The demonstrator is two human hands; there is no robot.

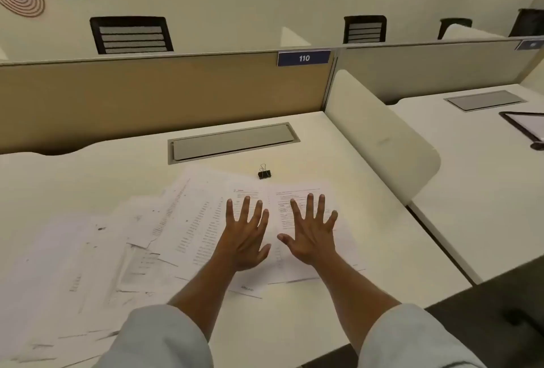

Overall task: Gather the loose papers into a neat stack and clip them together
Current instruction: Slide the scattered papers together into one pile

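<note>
Several loose printed papers (pixel 182 220) lie scattered and overlapping across the white desk (pixel 368 220), spreading from the centre to the lower left. A small black binder clip (pixel 264 173) stands on the desk just beyond the papers' far edge. My left hand (pixel 245 235) and my right hand (pixel 312 232) are side by side over the right-hand sheets, palms down, fingers spread, holding nothing. I cannot tell whether the palms touch the paper.
A grey cable-tray lid (pixel 232 142) is set into the desk behind the clip. A tan partition (pixel 147 96) closes the back and a white divider (pixel 382 138) the right side. A tablet (pixel 527 124) lies on the neighbouring desk.
</note>
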